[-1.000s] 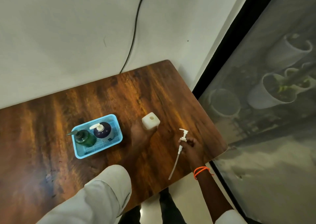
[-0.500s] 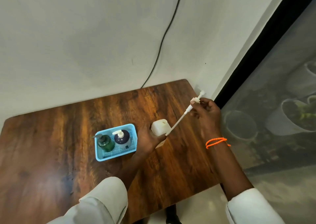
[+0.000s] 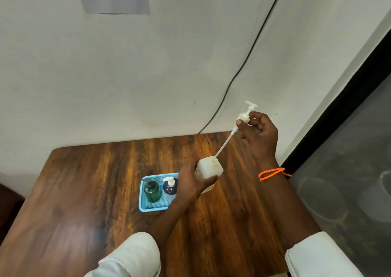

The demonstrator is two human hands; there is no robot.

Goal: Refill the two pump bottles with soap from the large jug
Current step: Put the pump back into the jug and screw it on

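My left hand [image 3: 190,183] grips a white square soap jug [image 3: 208,168] standing on the wooden table [image 3: 84,192]. My right hand [image 3: 259,132] pinches the collar of a white pump head [image 3: 246,112], raised above and right of the jug. The pump's long thin tube [image 3: 225,144] slants down, its tip at the jug's top opening. A green pump bottle [image 3: 151,192] and a dark blue pump bottle [image 3: 170,188] stand side by side in a light blue basket [image 3: 143,208], just left of my left hand.
A black cable [image 3: 243,67] runs down the white wall to the table's back edge. A dark window frame [image 3: 338,115] and glass lie to the right of the table. My right wrist wears an orange band [image 3: 273,174].
My right hand lifted the pump from the table's right edge and carried it up above the jug, its tube tip now at the jug's opening. My left hand stayed on the jug.
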